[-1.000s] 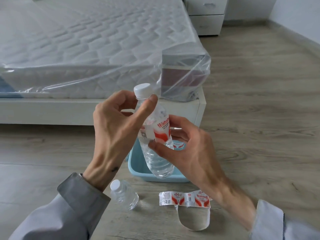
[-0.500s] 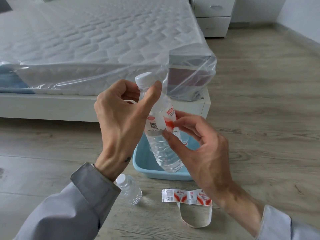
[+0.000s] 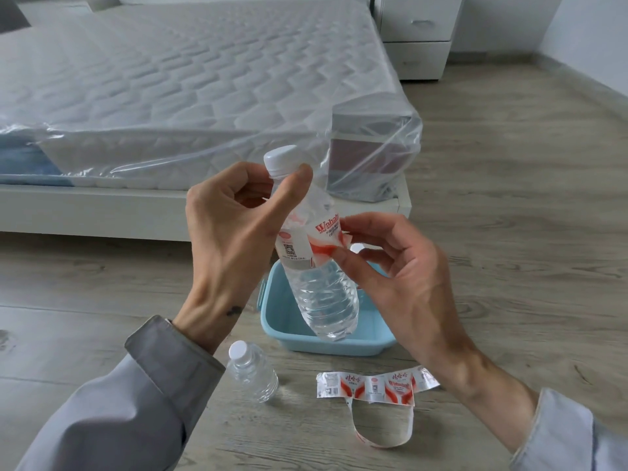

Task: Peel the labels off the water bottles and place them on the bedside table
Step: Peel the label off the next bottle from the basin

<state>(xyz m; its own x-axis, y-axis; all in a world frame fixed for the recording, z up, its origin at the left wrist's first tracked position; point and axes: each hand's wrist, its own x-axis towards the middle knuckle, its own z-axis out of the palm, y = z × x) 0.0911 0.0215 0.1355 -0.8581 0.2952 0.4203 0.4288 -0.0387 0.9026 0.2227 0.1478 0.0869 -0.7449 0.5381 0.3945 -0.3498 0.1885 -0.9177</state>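
Note:
My left hand [image 3: 234,243] grips the neck of a clear water bottle [image 3: 323,300] with a white cap, held tilted above a light blue tub [image 3: 339,346]. My right hand [image 3: 397,277] pinches the torn edge of the bottle's red-and-white label [image 3: 326,236], which has lifted off the bottle on the right side. A bare bottle [image 3: 251,372] without a label stands on the floor below my left wrist. A peeled label strip [image 3: 373,389] lies curled on the floor. The white bedside table [image 3: 419,35] stands at the far top right.
A bed with a plastic-wrapped mattress [image 3: 190,83] fills the upper left, its white frame [image 3: 85,212] close in front. A white cap [image 3: 356,248] of another bottle shows in the tub behind my right fingers. Wooden floor [image 3: 526,198] stretches to the right.
The bottle and both hands have risen slightly. My right hand has pulled the label's edge away from the bottle, and it now stands off the plastic.

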